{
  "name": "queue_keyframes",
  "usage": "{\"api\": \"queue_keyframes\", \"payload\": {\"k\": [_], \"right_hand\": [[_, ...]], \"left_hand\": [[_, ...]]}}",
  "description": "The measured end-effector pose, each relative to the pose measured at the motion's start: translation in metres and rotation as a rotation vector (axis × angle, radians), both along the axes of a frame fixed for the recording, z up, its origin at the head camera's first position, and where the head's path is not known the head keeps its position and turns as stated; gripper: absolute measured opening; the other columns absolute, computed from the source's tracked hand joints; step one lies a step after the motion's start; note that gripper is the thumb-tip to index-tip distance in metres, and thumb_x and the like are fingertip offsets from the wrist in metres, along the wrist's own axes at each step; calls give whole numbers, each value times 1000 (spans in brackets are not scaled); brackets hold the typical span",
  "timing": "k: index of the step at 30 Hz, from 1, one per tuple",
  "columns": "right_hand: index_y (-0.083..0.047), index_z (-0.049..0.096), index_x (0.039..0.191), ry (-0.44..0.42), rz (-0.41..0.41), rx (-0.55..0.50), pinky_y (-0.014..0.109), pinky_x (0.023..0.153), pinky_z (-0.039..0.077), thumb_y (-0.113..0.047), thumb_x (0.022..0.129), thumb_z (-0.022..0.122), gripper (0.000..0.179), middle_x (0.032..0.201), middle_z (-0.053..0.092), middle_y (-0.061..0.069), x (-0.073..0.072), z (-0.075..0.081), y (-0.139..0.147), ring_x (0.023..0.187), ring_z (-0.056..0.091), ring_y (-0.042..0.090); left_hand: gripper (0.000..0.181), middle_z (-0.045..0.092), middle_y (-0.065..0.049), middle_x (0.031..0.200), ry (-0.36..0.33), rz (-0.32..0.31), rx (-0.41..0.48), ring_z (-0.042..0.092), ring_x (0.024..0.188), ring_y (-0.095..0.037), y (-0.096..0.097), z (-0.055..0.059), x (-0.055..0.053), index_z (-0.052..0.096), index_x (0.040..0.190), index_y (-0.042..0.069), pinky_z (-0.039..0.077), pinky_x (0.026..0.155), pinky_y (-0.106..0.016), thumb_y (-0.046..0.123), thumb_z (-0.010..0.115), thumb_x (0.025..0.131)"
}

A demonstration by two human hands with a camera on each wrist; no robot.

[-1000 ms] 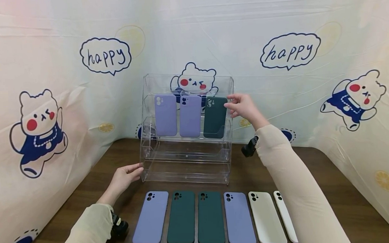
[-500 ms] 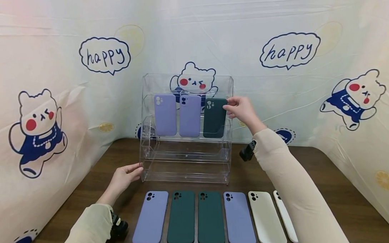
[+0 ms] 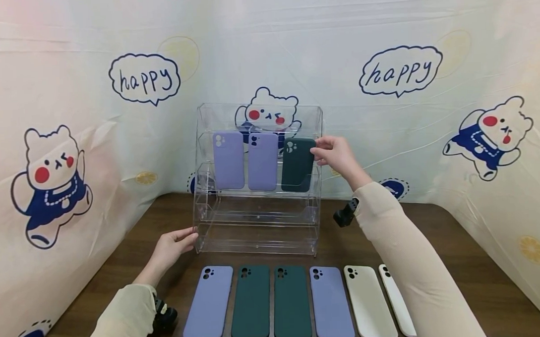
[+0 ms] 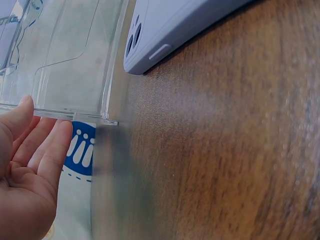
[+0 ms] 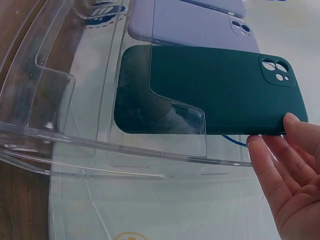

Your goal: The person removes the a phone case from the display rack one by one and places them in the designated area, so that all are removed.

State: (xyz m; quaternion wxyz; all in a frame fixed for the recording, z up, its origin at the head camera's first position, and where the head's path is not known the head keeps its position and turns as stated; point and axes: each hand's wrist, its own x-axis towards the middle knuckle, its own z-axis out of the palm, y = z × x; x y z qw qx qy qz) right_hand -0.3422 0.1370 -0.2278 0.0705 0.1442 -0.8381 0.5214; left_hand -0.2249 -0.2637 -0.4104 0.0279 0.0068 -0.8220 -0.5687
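Observation:
A clear tiered display rack (image 3: 258,218) stands on the table. On one of its upper tiers lean two lilac phone cases (image 3: 228,161) and, at the right end, a dark green phone case (image 3: 298,167). My right hand (image 3: 338,156) pinches the green case by its upper right edge, thumb on the back face. In the right wrist view the lower end of that green case (image 5: 200,90) sits behind the tier's clear front lip. My left hand (image 3: 170,249) holds the rack's lower left side, its thumb and fingertips at the clear side panel (image 4: 70,95).
A row of phone cases lies flat before the rack: a lilac one (image 3: 208,303), two green ones (image 3: 250,302), another lilac one (image 3: 333,304) and two cream ones (image 3: 371,303). My right sleeve partly covers the last. A printed cloth (image 3: 328,47) hangs behind the wooden table (image 3: 164,212).
The green case's top has come down slightly and tilted back, and my right hand has lowered with it. My left hand stays at the rack's side.

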Motion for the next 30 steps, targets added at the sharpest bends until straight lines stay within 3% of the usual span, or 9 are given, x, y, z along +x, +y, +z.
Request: {"api": "queue_keyframes", "payload": {"k": [7, 14, 23, 30], "right_hand": [[2, 56, 118, 0, -7, -43, 30, 72, 56, -12, 90, 60, 32, 109, 61, 20, 3, 5, 4, 86, 63, 29], [3, 56, 115, 88, -1, -99, 26, 69, 56, -14, 90, 60, 30, 102, 61, 18, 9, 18, 14, 81, 62, 20], [-1, 60, 109, 191, 7, -174, 23, 69, 55, -19, 89, 62, 27, 96, 63, 8, 23, 35, 32, 82, 61, 19], [-1, 60, 108, 169, 24, -156, 25, 70, 55, -21, 90, 61, 27, 93, 63, 6, 34, 29, 56, 82, 61, 18]], "left_hand": [[47, 44, -26, 131, 0, -2, 0, 49, 114, -36, 1, 1, 0, 44, 130, -11, 50, 85, -36, 17, 55, 94], [48, 44, -25, 132, -5, 0, -4, 49, 114, -35, 1, 0, 0, 44, 130, -11, 50, 84, -35, 19, 55, 94], [47, 44, -26, 131, 5, 2, -2, 50, 113, -36, 0, 1, 1, 44, 129, -11, 50, 84, -36, 18, 55, 94], [47, 44, -25, 131, -4, 2, 2, 49, 114, -35, 0, 0, 0, 44, 130, -11, 50, 84, -34, 18, 55, 94]]}}
